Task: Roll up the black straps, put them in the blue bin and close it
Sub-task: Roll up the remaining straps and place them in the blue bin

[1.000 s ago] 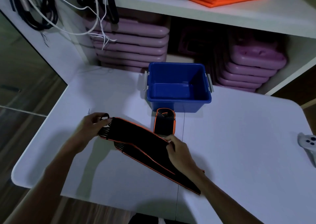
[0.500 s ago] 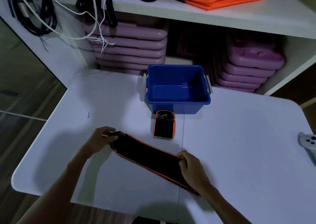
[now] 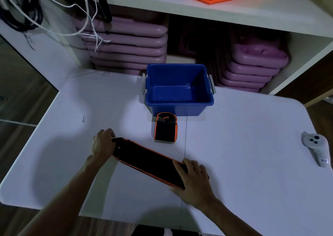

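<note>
Left hand (image 3: pixel 102 143): fingers curled, gripping flat black strap's (image 3: pixel 147 161) left end, lower centre.
Right hand (image 3: pixel 193 180): fingers extended, pressing strap's right end.
Rolled strap (image 3: pixel 165 127): before open blue bin (image 3: pixel 178 107), centre.
Surface: white table (image 3: pixel 243 145).

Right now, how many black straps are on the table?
2. A flat strap lies stretched between the left hand and right hand; a rolled strap stands before the empty blue bin.
</note>
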The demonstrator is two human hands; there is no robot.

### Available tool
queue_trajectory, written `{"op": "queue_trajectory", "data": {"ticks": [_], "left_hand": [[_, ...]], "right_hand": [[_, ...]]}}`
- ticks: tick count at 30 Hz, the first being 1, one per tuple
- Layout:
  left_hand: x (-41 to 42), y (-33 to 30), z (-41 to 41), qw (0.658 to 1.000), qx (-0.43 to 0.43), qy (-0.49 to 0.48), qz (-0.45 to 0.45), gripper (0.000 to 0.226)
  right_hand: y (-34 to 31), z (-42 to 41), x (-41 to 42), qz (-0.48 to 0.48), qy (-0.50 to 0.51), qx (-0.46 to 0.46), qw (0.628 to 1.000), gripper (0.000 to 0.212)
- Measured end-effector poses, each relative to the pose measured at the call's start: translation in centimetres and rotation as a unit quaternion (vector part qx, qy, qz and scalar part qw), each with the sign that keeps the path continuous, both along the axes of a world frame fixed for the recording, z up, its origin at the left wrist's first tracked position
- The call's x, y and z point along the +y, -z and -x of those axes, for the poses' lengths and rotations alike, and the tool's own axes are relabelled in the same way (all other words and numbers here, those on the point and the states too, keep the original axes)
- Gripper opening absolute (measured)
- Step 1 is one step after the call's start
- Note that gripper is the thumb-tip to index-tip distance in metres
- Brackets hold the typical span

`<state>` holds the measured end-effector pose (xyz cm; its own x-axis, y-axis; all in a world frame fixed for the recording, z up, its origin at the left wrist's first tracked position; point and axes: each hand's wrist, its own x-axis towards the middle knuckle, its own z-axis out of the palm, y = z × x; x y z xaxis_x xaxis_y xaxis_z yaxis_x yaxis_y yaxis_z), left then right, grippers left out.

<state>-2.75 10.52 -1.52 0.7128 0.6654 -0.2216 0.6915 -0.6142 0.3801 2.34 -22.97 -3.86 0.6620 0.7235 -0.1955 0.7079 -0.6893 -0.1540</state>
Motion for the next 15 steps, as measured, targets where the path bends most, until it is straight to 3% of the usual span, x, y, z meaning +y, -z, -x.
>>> {"op": "queue_trajectory", "data": {"ticks": [5, 9, 15], "left_hand": [[1.7, -0.5, -0.1, 0.999, 0.012, -0.043, -0.022, 0.019], [2.1, -0.5, -0.5, 0.998, 0.002, -0.058, -0.001, 0.018], [1.9, 0.0, -0.7, 0.971, -0.083, -0.148, 0.168, 0.018]], "right_hand": [[0.8, 0.1, -2.1, -0.017, -0.030, -0.062, 0.997, 0.069], [1.0, 0.3, -2.4, -0.023, -0.047, -0.062, 0.997, 0.067], [0.2, 0.5, -3.7, -0.042, -0.049, 0.007, 0.998, 0.073]]}}
